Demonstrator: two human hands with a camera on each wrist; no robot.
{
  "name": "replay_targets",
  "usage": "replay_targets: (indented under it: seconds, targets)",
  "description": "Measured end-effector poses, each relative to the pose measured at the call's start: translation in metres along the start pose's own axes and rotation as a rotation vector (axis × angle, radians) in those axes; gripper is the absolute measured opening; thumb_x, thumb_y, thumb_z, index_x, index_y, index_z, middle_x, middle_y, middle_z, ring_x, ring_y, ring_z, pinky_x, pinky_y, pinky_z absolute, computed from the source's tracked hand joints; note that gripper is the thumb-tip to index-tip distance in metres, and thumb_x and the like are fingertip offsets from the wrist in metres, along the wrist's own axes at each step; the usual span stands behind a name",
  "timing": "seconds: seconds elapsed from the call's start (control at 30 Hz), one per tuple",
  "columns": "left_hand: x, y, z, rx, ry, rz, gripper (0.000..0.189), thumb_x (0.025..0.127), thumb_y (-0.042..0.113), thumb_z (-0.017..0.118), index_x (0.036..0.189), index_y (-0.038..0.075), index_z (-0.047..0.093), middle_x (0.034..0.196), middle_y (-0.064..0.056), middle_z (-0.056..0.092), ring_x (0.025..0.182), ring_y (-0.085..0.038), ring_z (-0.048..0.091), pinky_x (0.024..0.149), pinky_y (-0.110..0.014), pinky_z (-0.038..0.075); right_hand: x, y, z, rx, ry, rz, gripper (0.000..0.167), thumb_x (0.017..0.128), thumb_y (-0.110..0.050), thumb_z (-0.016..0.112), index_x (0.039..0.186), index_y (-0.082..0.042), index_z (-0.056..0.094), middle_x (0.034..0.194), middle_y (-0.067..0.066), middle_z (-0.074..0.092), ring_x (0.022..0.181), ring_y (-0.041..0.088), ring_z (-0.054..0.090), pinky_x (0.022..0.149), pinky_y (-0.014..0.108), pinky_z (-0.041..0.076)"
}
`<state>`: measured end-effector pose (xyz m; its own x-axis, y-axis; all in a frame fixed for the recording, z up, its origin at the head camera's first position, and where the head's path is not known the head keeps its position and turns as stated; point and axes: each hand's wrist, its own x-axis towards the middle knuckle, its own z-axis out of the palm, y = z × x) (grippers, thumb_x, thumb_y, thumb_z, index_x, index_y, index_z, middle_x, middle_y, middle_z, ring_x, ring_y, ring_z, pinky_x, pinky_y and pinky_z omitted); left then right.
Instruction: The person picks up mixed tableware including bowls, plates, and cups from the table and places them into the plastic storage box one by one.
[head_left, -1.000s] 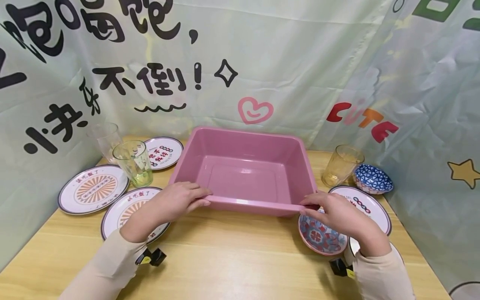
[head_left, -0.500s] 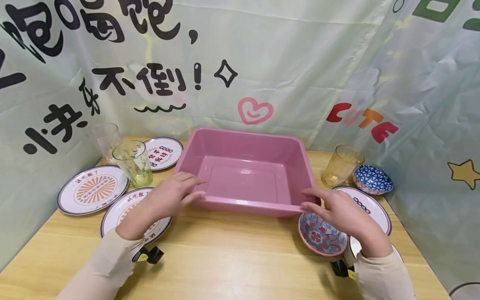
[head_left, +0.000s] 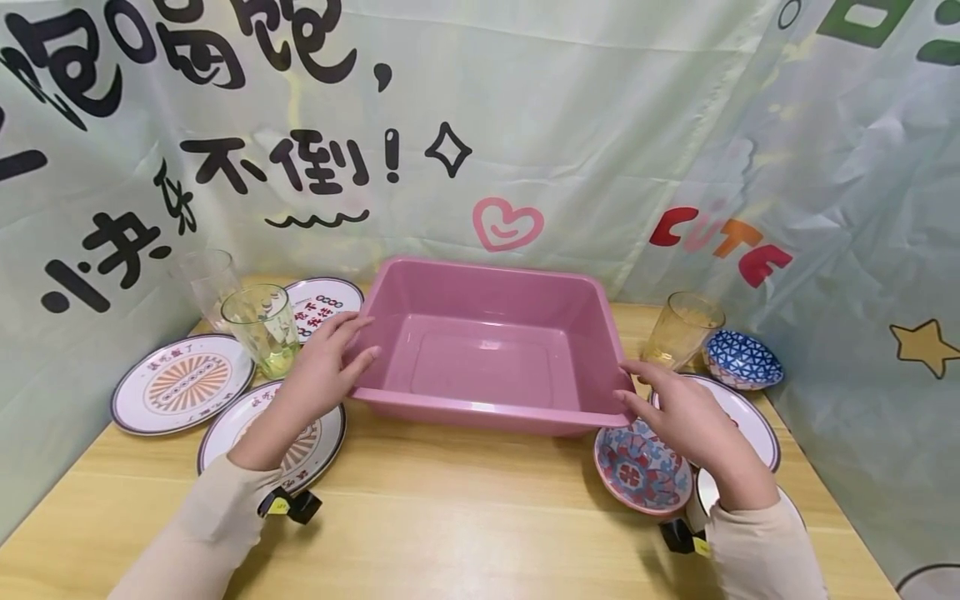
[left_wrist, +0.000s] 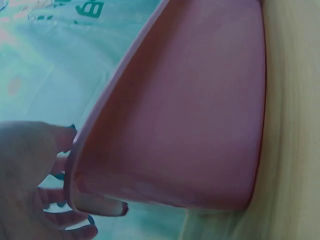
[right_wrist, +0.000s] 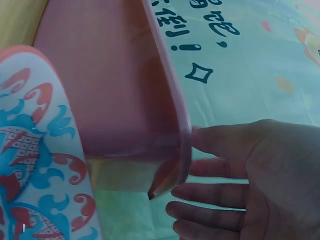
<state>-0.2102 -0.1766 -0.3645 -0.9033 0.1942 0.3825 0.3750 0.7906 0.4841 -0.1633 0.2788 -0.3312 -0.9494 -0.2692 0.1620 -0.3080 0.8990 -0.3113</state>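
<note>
A pink plastic basin (head_left: 480, 408) stands at the back middle of the table. My left hand (head_left: 318, 367) is at its left side, fingertips at the rim near the front left corner and fingers fairly straight. In the left wrist view, one finger of the left hand (left_wrist: 30, 175) reaches under the rim. My right hand (head_left: 686, 417) touches the front right corner of the basin, thumb and fingers extended. The right wrist view has that hand (right_wrist: 250, 175) with its fingers spread beside the rim. A red-and-blue patterned bowl (head_left: 637, 479) sits below the right hand.
Left, two sunburst plates (head_left: 142, 408), a lettered plate (head_left: 341, 292), a green glass (head_left: 262, 333) and a clear glass (head_left: 206, 283) stand. Right, an amber glass (head_left: 678, 333), blue bowl (head_left: 742, 362), plate (head_left: 761, 425) and partly hidden white dish (head_left: 791, 504) stand. Printed cloth (head_left: 570, 150) encloses the table.
My left hand has let go of the front rim and moved left and back to the basin's left side. My right hand has loosened and shifted slightly right at the corner. The basin stays put.
</note>
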Motion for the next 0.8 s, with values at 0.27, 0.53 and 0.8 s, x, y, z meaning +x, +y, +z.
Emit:
replay_targets:
  seconds: [0.27,0.53,0.8]
  targets:
    - [0.003,-0.015,-0.004,-0.247,-0.128,-0.166,0.061,0.103,0.025,0.052,0.153,0.003,0.027,0.147,-0.026,0.04,0.123,-0.045,0.05,0.095,-0.054,0.049,0.007,0.004,0.013,0.081,-0.034,0.103,0.071,0.099,-0.039,0.057,0.15,0.002,0.031,0.133,0.026,0.055,0.111,0.044,0.06,0.087,0.06,0.05]
    - [-0.003,-0.018,-0.015,-0.297,-0.156,-0.2,0.061,0.104,0.033,0.049,0.153,0.003,0.028,0.143,-0.027,0.045,0.125,-0.044,0.048,0.099,-0.053,0.046,0.015,0.004,0.028,0.143,0.007,0.137,0.063,0.103,-0.029,0.048,0.151,0.005,0.024,0.134,0.032,0.051,0.113,0.05,0.055,0.092,0.063,0.044]
    - [-0.02,-0.03,-0.032,-0.214,-0.17,-0.221,0.066,0.103,0.047,0.041,0.153,0.005,0.029,0.143,-0.027,0.045,0.126,-0.048,0.045,0.102,-0.063,0.037,0.016,-0.001,0.032,0.134,0.044,0.175,0.058,0.103,-0.024,0.047,0.152,0.001,0.027,0.132,0.034,0.051,0.113,0.054,0.052,0.091,0.066,0.043]
